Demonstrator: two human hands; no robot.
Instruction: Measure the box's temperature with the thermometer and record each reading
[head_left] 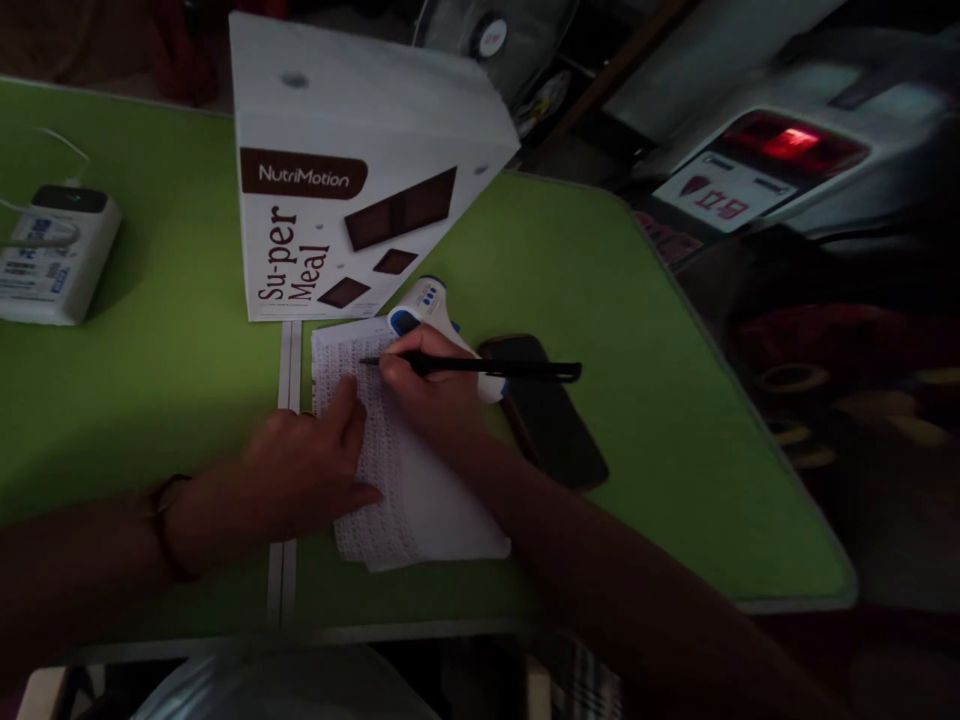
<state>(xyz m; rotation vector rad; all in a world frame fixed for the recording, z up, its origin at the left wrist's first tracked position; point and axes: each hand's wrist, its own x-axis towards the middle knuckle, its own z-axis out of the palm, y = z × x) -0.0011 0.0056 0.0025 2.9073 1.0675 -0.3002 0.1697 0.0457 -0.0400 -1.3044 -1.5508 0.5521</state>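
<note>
A black pen [517,369] is pinched in my right hand [439,390], its tip against a white sheet of paper [442,510]. Rows of small dark writing cover the paper's left part. My left hand [311,460] lies flat over the sheet's left edge, index finger stretched forward and thumb apart, with nothing in it. Just behind my right hand lies a white-and-blue infrared thermometer [426,305], partly covered by the hand. A dark smartphone [555,415] rests right of the paper, partly hidden by my right hand and forearm.
A white NutriMotion box [300,240] stands beyond the paper on the green folding table [645,480]. At the left is a white power strip or charger block [56,260] with cables. A pale machine with a red-lit display [795,145] sits past the table's right edge.
</note>
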